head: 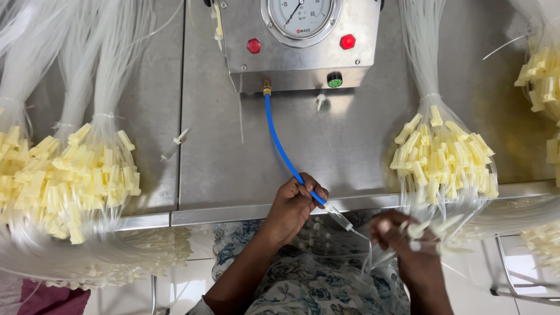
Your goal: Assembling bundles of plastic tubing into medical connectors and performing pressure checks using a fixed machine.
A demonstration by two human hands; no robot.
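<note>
My left hand grips the end of a blue hose that runs down from a brass fitting under a steel box with a round gauge. A clear nozzle at the hose's end points toward my right hand. That hand is closed on a bunch of thin clear tubes with pale yellow end caps, blurred by motion. Both hands are at the front edge of the steel table, over my lap.
Large tied bundles of clear tubes with yellow caps lie on the table at left and right, more at the far right edge. Loose single tubes lie near the middle. The box has two red buttons and a green one.
</note>
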